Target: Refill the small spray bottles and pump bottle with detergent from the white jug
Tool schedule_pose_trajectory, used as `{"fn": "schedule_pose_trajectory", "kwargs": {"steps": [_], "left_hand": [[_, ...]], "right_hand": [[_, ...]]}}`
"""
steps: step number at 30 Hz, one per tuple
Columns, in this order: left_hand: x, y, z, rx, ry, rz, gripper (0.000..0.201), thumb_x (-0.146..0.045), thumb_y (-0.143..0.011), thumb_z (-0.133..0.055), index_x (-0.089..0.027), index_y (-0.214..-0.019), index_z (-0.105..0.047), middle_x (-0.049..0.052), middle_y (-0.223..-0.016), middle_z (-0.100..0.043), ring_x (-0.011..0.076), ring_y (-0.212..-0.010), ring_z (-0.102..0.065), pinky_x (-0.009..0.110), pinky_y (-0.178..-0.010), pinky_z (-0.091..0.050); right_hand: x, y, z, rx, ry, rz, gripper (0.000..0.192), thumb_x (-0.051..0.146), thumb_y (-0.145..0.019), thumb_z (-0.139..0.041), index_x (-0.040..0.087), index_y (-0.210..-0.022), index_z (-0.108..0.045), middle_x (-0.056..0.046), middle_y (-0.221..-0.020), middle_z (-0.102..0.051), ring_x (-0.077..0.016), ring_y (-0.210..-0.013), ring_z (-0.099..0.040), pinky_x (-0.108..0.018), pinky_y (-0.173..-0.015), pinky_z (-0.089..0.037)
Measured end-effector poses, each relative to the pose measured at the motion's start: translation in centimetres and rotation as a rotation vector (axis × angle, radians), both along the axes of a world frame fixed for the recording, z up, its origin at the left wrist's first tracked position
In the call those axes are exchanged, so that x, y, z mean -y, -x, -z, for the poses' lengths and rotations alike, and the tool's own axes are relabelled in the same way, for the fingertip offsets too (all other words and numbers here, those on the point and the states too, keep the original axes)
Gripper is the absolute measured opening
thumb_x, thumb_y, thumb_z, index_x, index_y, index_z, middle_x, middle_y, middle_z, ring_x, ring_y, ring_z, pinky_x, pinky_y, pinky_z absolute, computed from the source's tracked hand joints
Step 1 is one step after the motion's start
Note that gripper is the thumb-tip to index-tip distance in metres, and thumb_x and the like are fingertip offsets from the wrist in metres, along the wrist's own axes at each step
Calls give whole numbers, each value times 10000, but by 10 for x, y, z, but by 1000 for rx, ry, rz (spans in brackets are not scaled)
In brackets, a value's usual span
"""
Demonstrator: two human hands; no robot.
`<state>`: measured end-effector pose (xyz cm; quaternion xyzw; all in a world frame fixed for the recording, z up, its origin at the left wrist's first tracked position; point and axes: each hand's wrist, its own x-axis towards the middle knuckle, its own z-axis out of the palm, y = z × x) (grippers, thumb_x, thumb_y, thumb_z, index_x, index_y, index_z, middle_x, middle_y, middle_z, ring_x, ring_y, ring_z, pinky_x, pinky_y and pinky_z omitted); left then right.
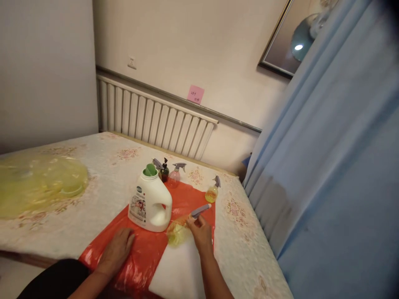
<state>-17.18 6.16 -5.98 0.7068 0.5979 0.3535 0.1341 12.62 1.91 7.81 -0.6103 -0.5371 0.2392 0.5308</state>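
My right hand (200, 232) is closed around the neck of a clear spray bottle (179, 234), just below its grey trigger head (201, 211). Yellowish liquid shows in this bottle, which is tilted over on its side. My left hand (117, 249) lies flat on a red plastic sheet (137, 259), holding nothing. Between and beyond my hands stands a large white jug (152, 203) with a handle, a printed label and a green piece (150, 169) at its mouth. A white rectangular sheet (177, 272) lies under the tilted bottle and my right forearm.
Behind the jug stand a pink spray bottle (174, 177) and a dark pump bottle (165, 173). A yellow spray bottle (212, 193) is upright at the right. Crumpled yellow plastic (40, 182) covers the bed's left side. A blue curtain (327, 145) borders the right; a radiator (156, 120) lines the wall.
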Motion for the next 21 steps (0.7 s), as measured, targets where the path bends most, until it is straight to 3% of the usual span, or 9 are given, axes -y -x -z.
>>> {"fn": "schedule_pose_trajectory", "kwargs": {"steps": [2, 8, 13, 21], "left_hand": [[11, -9, -10, 65, -40, -16, 357, -446, -936, -399, -183, -1006, -630, 107, -1010, -726, 296, -969, -702, 452, -918, -565], [49, -62, -40, 201, -111, 141, 530, -460, -884, -581, -178, -1328, -519, 140, -1327, -645, 310, -1231, -627, 476, -1041, -529], [57, -87, -40, 183, -130, 246, 740, -327, -767, -729, -202, -1435, -436, 154, -1423, -575, 345, -1328, -542, 540, -1111, -459], [56, -86, -31, 254, -80, 201, 508, -379, -850, -625, -185, -1311, -536, 152, -1281, -650, 314, -1202, -630, 489, -1032, -532]], "right_hand": [[9, 9, 1, -22, 1, -33, 193, 331, -769, -664, 176, -837, -757, -33, -771, -744, -218, -741, -671, -296, -701, -529], [26, 40, 4, -104, 4, -81, 125, 259, -737, -664, 179, -794, -742, -25, -756, -732, -206, -694, -668, -288, -653, -541], [36, 61, 5, -58, 39, -131, 133, 191, -717, -676, 199, -827, -752, -28, -815, -753, -230, -770, -698, -291, -673, -533], [42, 83, 12, 157, 25, -126, 164, 107, -681, -616, 192, -779, -716, -34, -799, -722, -222, -760, -656, -304, -720, -498]]}}
